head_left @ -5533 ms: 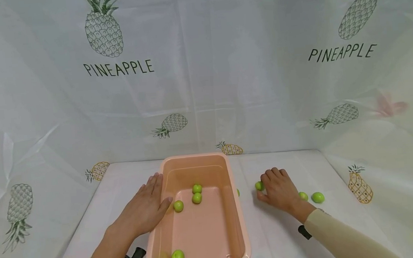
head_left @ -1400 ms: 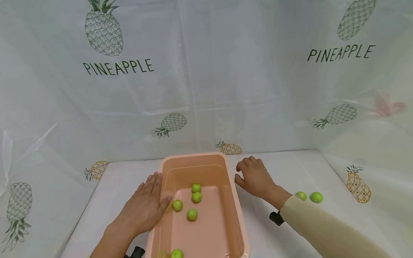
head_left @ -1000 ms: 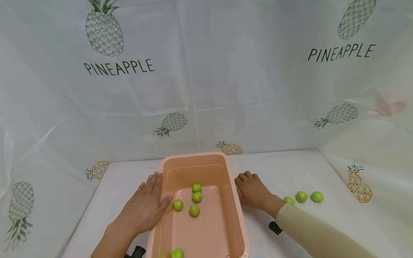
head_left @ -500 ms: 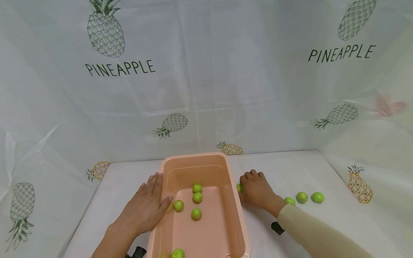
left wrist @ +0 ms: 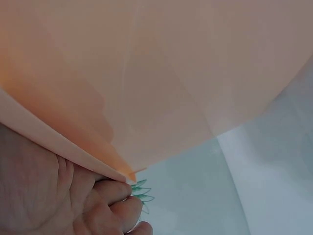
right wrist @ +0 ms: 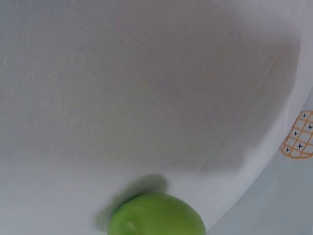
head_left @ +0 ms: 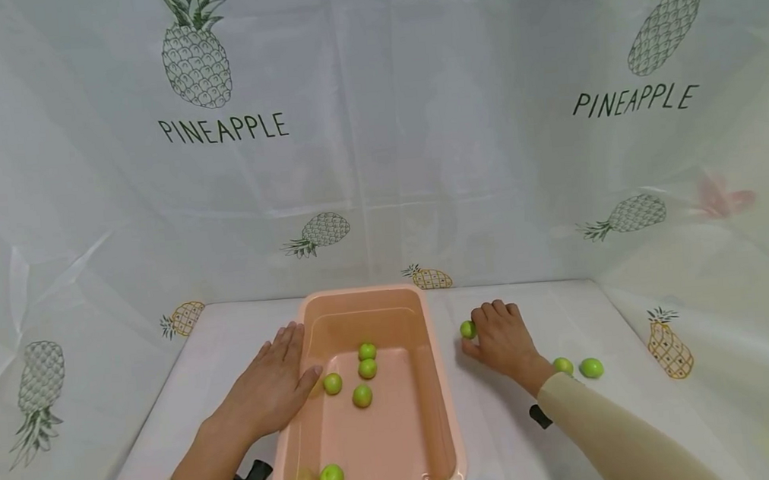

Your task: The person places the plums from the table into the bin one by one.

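Note:
In the head view my right hand (head_left: pixel 503 340) pinches a small round green fruit (head_left: pixel 468 329) between thumb and fingers, a short way right of the tub. The same fruit (right wrist: pixel 156 218) shows at the bottom edge of the right wrist view, with its shadow on the white cloth beyond. A pink plastic tub (head_left: pixel 449 410) stands lengthwise before me, several green fruits in it, one (head_left: pixel 362 396) near the middle. My left hand (head_left: pixel 267 387) rests with straight fingers along its left rim, thumb over the edge. The left wrist view shows the palm (left wrist: pixel 44 191) against the rim.
To the right, two more green fruits lie on the white cloth, one (head_left: pixel 592 367) in full view and one (head_left: pixel 562 365) partly behind the right sleeve (head_left: pixel 613 426). A white curtain (head_left: pixel 377 157) with pineapple prints encloses the table at back and sides.
My right hand has moved from the tub's right wall toward the right, taking the fruit along. A loose fruit is now covered by that arm. Over five seconds, the tub gained one fruit.

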Available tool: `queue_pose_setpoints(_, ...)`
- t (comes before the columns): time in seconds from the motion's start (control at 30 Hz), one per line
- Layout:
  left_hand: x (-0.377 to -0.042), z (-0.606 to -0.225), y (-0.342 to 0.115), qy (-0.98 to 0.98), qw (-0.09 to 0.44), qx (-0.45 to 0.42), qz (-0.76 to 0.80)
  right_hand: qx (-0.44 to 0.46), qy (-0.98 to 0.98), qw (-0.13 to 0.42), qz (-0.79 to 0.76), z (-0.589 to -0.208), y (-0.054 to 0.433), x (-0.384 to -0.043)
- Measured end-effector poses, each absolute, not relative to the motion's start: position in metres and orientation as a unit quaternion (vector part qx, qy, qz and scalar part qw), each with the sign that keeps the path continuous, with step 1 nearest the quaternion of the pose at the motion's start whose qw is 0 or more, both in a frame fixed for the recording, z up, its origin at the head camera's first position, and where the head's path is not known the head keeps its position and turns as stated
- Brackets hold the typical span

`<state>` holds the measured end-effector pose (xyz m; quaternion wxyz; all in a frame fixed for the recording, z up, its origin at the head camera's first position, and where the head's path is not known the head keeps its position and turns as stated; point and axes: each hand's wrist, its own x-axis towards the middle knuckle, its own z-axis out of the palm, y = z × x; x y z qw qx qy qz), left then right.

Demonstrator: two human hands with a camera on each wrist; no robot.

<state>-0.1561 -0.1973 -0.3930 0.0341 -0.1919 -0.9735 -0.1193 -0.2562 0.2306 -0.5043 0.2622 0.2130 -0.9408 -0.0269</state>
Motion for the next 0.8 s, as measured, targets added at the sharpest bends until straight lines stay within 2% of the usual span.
queue_pose_setpoints(0.3,-0.156,-0.393,-0.198,-0.974,0.031,-0.189,-0.12,0.211,-0.928,0.307,-0.022,-0.503,0.235,-0.26)
queue_pose_setpoints(0.8,-0.156,-0.393,-0.198,-0.975,0.028,-0.187,-0.118,0.205,-0.92,0.335,-0.001,-0.491,0.233,-0.263)
